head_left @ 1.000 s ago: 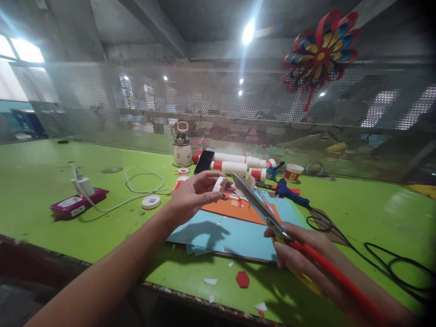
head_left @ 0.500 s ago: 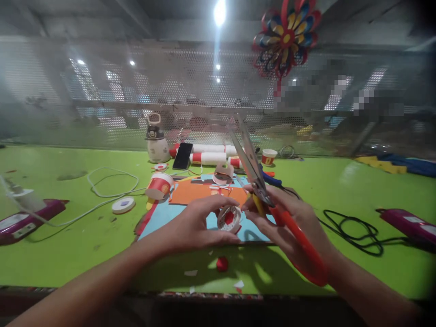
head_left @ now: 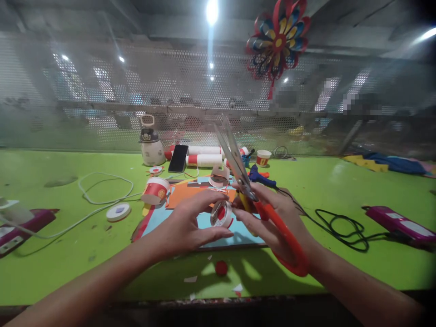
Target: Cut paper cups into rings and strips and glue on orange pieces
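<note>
My left hand (head_left: 194, 218) curves its thumb and fingers around a small white ring (head_left: 216, 220) that resembles a roll of tape, with printed marks inside and red showing in its opening. Scissors (head_left: 243, 184) with red and yellow handles rest in my right hand (head_left: 272, 215), blades parted and pointing up. The right fingertips meet the ring's right edge; what they pinch there is too small to make out. Below both hands lie light blue sheets (head_left: 163, 222) and an orange sheet (head_left: 180, 195). A red disc (head_left: 221, 268) sits near the table's front edge.
A tipped paper cup (head_left: 155, 190) and white lid (head_left: 118, 211) are at left. Behind stand a bottle (head_left: 152, 150), phone (head_left: 178, 158) and cup stacks (head_left: 206, 160). A blue glue gun (head_left: 260, 176) and purple power strip (head_left: 398, 223) with black cord are at right.
The view has shifted slightly. The ring has turned in my left hand, so its opening faces more to the side. Both hands keep their hold.
</note>
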Demonstrator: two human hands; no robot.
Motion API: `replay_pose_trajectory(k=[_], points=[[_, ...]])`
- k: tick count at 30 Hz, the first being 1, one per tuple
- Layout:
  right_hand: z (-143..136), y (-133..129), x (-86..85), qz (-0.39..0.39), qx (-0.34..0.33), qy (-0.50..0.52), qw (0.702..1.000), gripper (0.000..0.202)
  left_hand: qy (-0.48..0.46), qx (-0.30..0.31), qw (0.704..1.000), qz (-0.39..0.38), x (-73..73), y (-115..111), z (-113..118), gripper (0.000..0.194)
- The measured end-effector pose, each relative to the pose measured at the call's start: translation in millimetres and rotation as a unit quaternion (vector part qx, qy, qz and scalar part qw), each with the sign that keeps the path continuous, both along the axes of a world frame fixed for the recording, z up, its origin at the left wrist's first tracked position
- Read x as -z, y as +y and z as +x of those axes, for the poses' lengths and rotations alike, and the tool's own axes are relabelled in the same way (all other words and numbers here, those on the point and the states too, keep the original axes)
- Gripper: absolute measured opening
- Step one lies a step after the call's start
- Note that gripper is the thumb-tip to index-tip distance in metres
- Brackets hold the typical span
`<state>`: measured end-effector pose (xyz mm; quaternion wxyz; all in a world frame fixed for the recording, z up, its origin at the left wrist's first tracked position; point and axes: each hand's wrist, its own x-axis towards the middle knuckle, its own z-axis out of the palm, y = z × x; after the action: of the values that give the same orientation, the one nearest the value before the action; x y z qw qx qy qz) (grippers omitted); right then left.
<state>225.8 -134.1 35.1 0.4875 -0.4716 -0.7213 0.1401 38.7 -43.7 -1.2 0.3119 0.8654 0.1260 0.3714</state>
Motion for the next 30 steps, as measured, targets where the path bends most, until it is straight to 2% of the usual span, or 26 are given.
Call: replay_pose_trajectory(k=[6, 13, 16, 25, 30], points=[[-6, 5, -4.3, -0.017, -0.047, 0.019, 0.999, 0.029, 0.022, 0.005, 0.999, -0.035, -6.3, 5, -1, 0.046], [-6, 9, 9.5, -0.037, -0.053, 0.072, 0.995, 0.031, -0.015, -0.005, 1.0, 0.012, 4.8, 9, -1, 0.052], [-6, 12, 17.0, -0.041, -0.051, 0.097, 0.993, 0.031, -0.024, -0.003, 1.0, 0.005, 8.5, 8, 1, 0.052], [-3, 16, 21.6, -0.019, 0.0, 0.098, 0.995, 0.027, -0.041, 0.036, 0.993, -0.108, 17.1, 6, -2, 0.051], [3, 10, 17.6, -0.023, 0.023, 0.077, 0.997, 0.019, -0.108, 0.039, 0.976, -0.187, 14.5, 10, -4, 0.047]])
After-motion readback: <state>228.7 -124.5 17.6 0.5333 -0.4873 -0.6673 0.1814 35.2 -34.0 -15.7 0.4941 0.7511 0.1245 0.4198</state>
